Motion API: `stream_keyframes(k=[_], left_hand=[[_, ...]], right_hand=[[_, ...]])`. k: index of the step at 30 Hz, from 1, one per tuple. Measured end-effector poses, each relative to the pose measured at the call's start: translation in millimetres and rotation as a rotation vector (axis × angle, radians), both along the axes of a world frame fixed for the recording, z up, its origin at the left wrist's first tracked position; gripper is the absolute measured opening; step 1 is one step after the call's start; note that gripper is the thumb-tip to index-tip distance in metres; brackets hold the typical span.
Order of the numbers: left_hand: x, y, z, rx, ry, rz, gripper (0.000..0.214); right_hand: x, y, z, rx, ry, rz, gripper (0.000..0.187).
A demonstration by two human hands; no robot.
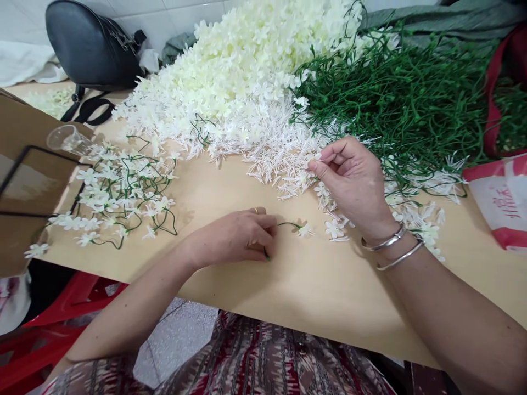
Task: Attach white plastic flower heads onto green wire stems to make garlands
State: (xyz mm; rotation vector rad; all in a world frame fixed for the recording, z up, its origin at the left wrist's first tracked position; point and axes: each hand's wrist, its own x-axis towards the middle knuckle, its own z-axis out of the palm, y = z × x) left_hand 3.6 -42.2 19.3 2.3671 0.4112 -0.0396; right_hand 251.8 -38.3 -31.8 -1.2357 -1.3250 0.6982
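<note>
Low over the table, my left hand [242, 236] is closed around a green artificial stem [289, 224]. A white flower [305, 230] sits on the stem's right end, and a green tip pokes out below the fingers. My right hand [352, 184], with two silver bangles at the wrist, pinches a small white flower piece [314, 159] between thumb and fingertips. It is at the front edge of a heap of white stamen sticks [272, 142]. Loose white blossoms [334, 227] lie below the right hand.
Behind rises a large pile of cream-white petals [247, 60], with green stems [395, 99] heaped to its right. Flowers on stems [123, 192] lie at the left, near a clear plastic cup [68, 138] and a cardboard box [28, 164]. A black bag [90, 49] and a red-white packet [502, 203] flank the piles.
</note>
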Motion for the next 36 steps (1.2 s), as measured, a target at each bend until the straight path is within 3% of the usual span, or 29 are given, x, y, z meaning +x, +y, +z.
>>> stream_keyframes(k=[4, 8, 11, 16, 23, 27, 36], left_hand=[[5, 3, -6.9, -0.045, -0.196, 0.047, 0.012], [12, 4, -10.9, -0.205, -0.441, 0.279, 0.018], [17, 4, -21.2, -0.348, -0.484, 0.443, 0.032], [22, 3, -42.9, -0.391, -0.506, 0.621, 0.034], [27, -2, -51.6, -0.707, -0.71, 0.888, 0.041], [27, -1, -52.9, -0.732, -0.761, 0.938, 0.042], [26, -1, -53.0, -0.68, -0.761, 0.897, 0.037]], right_hand=[[-2, -2, 2.1, -0.022, -0.014, -0.029, 0.015], [-3, -3, -0.1, -0.032, 0.002, -0.022, 0.007], [-3, -3, -3.7, -0.088, 0.071, 0.037, 0.008], [-6, -7, -1.5, -0.184, 0.193, 0.195, 0.014], [-9, -14, 8.4, -0.292, 0.209, 0.353, 0.018], [-11, -17, 13.0, -0.337, 0.25, 0.356, 0.017], [-16, -17, 10.7, -0.302, 0.218, 0.322, 0.016]])
